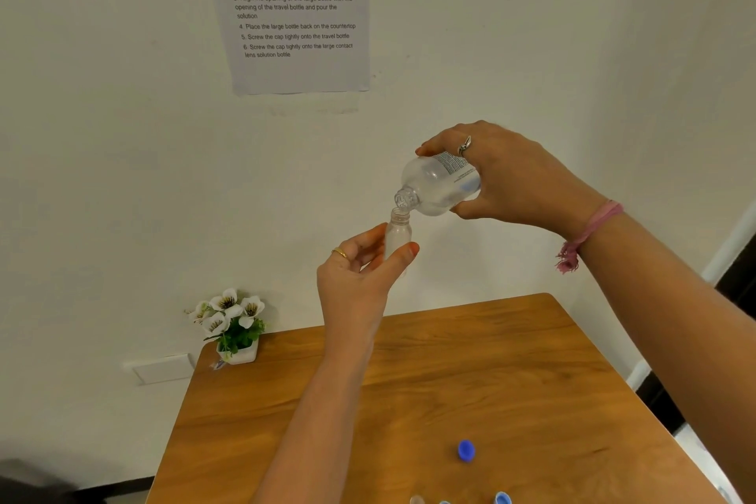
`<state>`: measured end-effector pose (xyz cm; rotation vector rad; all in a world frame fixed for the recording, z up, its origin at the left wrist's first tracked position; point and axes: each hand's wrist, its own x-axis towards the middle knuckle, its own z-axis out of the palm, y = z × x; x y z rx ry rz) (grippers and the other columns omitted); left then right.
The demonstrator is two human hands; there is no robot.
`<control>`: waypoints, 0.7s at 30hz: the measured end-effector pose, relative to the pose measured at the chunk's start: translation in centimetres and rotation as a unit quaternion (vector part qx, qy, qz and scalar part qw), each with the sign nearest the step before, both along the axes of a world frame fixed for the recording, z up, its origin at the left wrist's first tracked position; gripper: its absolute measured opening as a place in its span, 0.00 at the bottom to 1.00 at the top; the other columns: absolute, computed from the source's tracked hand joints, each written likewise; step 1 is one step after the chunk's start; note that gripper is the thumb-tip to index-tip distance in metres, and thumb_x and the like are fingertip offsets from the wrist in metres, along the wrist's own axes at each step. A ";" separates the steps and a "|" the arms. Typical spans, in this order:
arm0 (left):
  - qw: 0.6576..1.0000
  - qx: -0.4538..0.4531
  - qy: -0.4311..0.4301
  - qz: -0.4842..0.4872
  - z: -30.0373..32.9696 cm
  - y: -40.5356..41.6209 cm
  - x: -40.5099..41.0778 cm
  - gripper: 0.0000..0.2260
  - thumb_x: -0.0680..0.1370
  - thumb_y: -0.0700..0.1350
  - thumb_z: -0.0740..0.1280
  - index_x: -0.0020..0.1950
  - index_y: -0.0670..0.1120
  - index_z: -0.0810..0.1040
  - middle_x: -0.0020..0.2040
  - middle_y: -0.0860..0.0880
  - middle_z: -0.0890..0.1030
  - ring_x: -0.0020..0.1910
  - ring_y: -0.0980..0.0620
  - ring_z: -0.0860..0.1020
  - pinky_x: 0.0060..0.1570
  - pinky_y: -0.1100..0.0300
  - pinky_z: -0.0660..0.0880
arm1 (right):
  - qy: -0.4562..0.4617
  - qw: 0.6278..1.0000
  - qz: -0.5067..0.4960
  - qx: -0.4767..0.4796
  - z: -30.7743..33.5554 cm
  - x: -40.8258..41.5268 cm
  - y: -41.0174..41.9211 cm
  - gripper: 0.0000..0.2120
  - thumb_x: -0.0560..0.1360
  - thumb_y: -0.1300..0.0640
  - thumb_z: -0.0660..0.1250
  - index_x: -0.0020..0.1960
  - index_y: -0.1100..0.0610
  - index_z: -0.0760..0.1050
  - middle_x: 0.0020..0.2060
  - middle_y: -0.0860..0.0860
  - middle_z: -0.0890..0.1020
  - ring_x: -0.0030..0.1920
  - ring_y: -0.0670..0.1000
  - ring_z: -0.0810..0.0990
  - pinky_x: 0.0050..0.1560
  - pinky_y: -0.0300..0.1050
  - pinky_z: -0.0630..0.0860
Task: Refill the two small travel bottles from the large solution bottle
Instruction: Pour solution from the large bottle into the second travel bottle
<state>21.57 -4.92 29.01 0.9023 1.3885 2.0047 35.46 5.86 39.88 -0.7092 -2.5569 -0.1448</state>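
Note:
My right hand (507, 172) grips the large clear solution bottle (437, 184), tilted with its open neck pointing down and to the left. Directly under that neck is the open mouth of a small clear travel bottle (397, 231), held upright between the thumb and fingers of my left hand (360, 278). Both bottles are held high above the wooden table (450, 381). A blue cap (466, 450) lies on the table near the front. At the bottom edge, the top of another small bottle (417, 499) and another blue cap (502, 498) show partly.
A small white pot of artificial flowers (233, 323) stands at the table's back left corner. A printed instruction sheet (294, 8) hangs on the white wall behind. The table's right edge runs beside a dark gap.

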 end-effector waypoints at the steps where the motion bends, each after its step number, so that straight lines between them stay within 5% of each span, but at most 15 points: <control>1: 1.000 -0.001 0.001 0.000 -0.1 0.0 0.0 0.17 0.66 0.42 0.79 0.54 0.47 0.83 0.48 0.53 0.85 0.49 0.56 0.83 0.43 0.69 0.78 | -0.001 1.000 0.001 0.001 0.0 0.0 0.1 0.29 0.66 0.56 0.75 0.65 0.51 0.70 0.59 0.49 0.77 0.58 0.51 0.74 0.56 0.47 0.71; 15: 1.000 -0.013 0.006 -0.005 -1.5 1.0 1.5 0.18 0.66 0.42 0.78 0.55 0.46 0.82 0.49 0.52 0.85 0.51 0.55 0.83 0.46 0.65 0.79 | 0.031 0.996 0.017 -0.082 -2.9 1.8 2.3 0.32 0.64 0.53 0.77 0.64 0.47 0.68 0.57 0.46 0.77 0.55 0.48 0.74 0.54 0.46 0.76; 21: 0.999 -0.033 -0.001 -0.012 -3.6 1.5 3.4 0.18 0.66 0.42 0.78 0.55 0.46 0.82 0.49 0.52 0.85 0.49 0.57 0.83 0.45 0.66 0.79 | 0.070 0.976 0.026 -0.202 -7.1 3.4 3.9 0.32 0.62 0.55 0.78 0.63 0.48 0.69 0.53 0.41 0.75 0.52 0.43 0.75 0.49 0.28 0.70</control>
